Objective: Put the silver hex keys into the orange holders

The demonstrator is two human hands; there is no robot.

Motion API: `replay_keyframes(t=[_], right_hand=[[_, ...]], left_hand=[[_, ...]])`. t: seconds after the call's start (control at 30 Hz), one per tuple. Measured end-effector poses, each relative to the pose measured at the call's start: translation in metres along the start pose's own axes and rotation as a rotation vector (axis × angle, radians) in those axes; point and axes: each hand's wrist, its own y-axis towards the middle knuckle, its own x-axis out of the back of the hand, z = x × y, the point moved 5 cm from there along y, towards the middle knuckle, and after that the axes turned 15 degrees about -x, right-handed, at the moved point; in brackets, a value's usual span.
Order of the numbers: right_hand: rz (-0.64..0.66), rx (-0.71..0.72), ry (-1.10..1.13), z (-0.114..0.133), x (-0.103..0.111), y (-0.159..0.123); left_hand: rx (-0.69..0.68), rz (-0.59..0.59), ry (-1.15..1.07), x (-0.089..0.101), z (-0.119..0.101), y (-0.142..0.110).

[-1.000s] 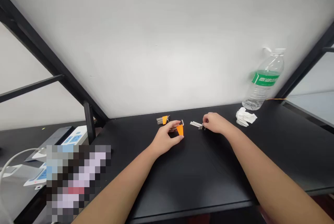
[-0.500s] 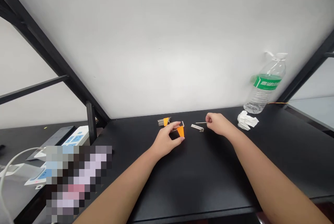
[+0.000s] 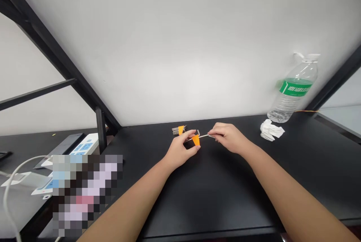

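My left hand (image 3: 182, 151) grips an orange hex key holder (image 3: 196, 140) between thumb and fingers, just above the black tabletop. A bent key end shows at the holder's top. Pinched in my right hand (image 3: 229, 136) is a thin metal hex key (image 3: 203, 136), whose far end meets the holder's right side; whether it is in a slot I cannot tell. Loose hex keys lie mostly hidden under my right fingers. Behind my left hand lies another orange holder (image 3: 181, 130) filled with several hex keys.
A clear bottle with a green label (image 3: 296, 87) leans by the wall at the right, with crumpled white tissue (image 3: 271, 130) in front. At the left are a black metal frame (image 3: 100, 129), white power strips (image 3: 91, 144), a cable (image 3: 7, 193) and a pixelated patch.
My right hand has moved left, carrying the hex key up to the orange holder and covering the loose keys. My left hand stays nearly in place. The view has shifted slightly.
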Motion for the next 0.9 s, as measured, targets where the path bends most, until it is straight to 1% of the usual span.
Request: replay_keyframes(t=[0.13, 0.27, 0.4, 0.47, 0.53, 0.57, 0.6, 0.63, 0.7, 0.8, 0.87, 0.9], right_hand=[[-0.031, 0.100, -0.032, 0.009, -0.001, -0.003], [-0.004, 0.119, 0.009, 0.021, -0.013, -0.007], [0.032, 0.138, 0.061, 0.031, -0.023, -0.010], [-0.028, 0.082, 0.092, 0.028, -0.021, -0.008], [-0.124, -0.036, 0.118, 0.019, -0.014, -0.005], [-0.155, -0.102, 0.128, 0.014, -0.012, -0.003], [-0.156, -0.168, 0.142, 0.008, -0.011, -0.002], [-0.135, -0.229, 0.165, 0.003, -0.013, 0.000], [-0.042, -0.331, 0.251, -0.004, -0.021, 0.001], [0.090, -0.429, 0.400, -0.006, -0.036, 0.002], [0.094, -0.448, 0.373, -0.007, -0.038, 0.002], [0.054, -0.442, 0.313, -0.009, -0.035, 0.003]], left_hand=[[-0.026, 0.039, -0.028, -0.001, -0.003, -0.001], [-0.045, 0.102, -0.055, -0.005, -0.007, -0.002], [-0.063, 0.110, -0.093, -0.007, -0.010, 0.000], [-0.062, 0.099, -0.126, -0.007, -0.011, 0.000], [-0.053, 0.082, -0.133, -0.007, -0.010, 0.000], [-0.051, 0.076, -0.126, -0.006, -0.010, 0.000], [-0.052, 0.073, -0.118, -0.006, -0.011, 0.000], [-0.058, 0.071, -0.109, -0.006, -0.012, 0.000], [-0.080, 0.082, -0.103, -0.006, -0.016, -0.001], [-0.102, 0.138, -0.099, -0.009, -0.020, -0.001], [-0.099, 0.167, -0.089, -0.010, -0.021, -0.001], [-0.093, 0.168, -0.079, -0.010, -0.020, -0.002]])
